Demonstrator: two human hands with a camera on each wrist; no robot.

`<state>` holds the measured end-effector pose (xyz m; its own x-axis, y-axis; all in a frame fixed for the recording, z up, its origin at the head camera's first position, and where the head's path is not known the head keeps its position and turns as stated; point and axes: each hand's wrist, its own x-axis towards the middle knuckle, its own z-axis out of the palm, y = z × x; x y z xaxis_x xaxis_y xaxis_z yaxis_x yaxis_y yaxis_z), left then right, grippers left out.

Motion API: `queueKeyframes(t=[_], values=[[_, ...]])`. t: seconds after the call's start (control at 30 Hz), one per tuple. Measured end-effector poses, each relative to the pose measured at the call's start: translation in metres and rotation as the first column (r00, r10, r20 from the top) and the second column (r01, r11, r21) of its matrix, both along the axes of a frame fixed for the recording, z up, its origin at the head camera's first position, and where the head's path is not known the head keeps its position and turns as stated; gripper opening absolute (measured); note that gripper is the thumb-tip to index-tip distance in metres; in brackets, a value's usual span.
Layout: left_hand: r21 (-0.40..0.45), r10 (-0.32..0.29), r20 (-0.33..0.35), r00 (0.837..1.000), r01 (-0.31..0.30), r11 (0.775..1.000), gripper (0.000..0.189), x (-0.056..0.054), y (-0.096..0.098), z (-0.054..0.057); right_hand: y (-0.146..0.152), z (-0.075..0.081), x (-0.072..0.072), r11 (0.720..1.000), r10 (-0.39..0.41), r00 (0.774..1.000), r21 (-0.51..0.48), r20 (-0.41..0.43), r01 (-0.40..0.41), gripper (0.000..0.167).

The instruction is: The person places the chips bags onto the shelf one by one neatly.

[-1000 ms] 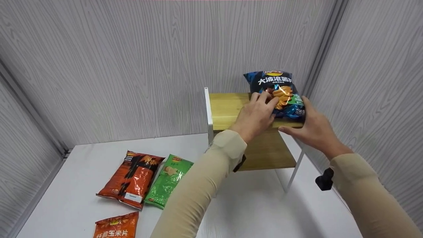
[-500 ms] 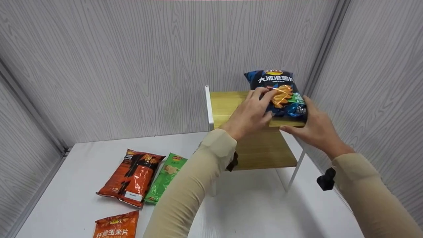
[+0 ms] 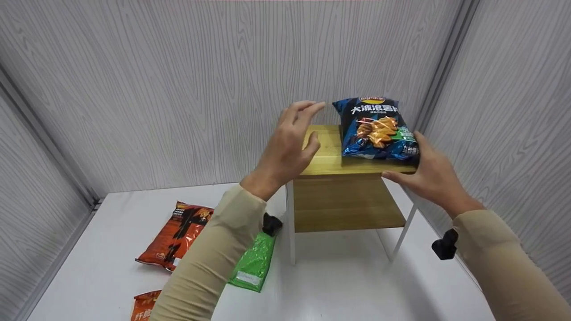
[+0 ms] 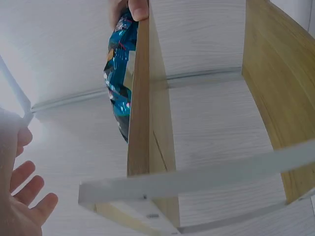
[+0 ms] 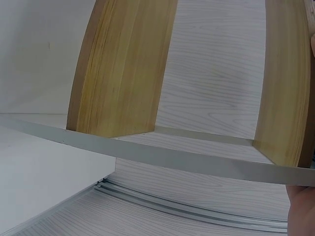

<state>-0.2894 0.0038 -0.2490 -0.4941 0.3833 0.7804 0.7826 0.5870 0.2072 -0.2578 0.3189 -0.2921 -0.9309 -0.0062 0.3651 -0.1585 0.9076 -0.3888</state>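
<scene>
A blue-black bag of potato chips (image 3: 379,129) lies on the top board of a two-tier wooden shelf (image 3: 325,165) with a pale frame. Left of the bag, my left hand (image 3: 285,142) is in the air with nothing in it, fingers spread and slightly bent. My right hand (image 3: 432,178) holds the shelf's right front corner, thumb on the board's front edge, fingers running up beside the bag. The left wrist view shows the bag (image 4: 118,73) and the right thumb against the board's edge. Most of the right hand (image 5: 301,211) is out of the right wrist view.
On the white table (image 3: 80,249) to the left lie a red-black snack bag (image 3: 169,236), a green snack bag (image 3: 254,261) and an orange snack bag (image 3: 145,305), each partly behind the left arm. Wood-grain panels (image 3: 178,89) stand behind and to the right of the shelf.
My left hand has come off the chip bag and moved left, uncovering the bag's front. The right hand stays at the shelf's corner. The left sleeve now covers more of the red-black bag.
</scene>
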Motion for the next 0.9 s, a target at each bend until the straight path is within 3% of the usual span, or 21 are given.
queueKeyframes(t=[0.13,0.23,0.6,0.9], values=[[0.056,0.020,-0.058,0.998,-0.017,0.998,0.049,-0.002,-0.026,-0.015,0.002,0.000,0.000,1.000,-0.005,1.000,0.007,-0.009,0.005,0.119],[0.080,0.050,-0.053,0.997,-0.045,0.996,0.049,-0.003,-0.044,-0.029,0.003,-0.001,-0.001,1.000,0.002,1.000,0.011,-0.014,-0.002,0.120],[0.130,0.139,0.099,0.985,-0.151,0.980,0.052,-0.005,-0.098,-0.091,0.008,-0.005,-0.002,1.000,0.016,0.999,0.009,-0.042,-0.015,0.120],[0.167,0.194,0.211,0.958,-0.231,0.959,0.051,0.001,-0.127,-0.148,0.009,-0.006,-0.005,1.000,0.019,0.999,0.014,-0.042,-0.018,0.119]])
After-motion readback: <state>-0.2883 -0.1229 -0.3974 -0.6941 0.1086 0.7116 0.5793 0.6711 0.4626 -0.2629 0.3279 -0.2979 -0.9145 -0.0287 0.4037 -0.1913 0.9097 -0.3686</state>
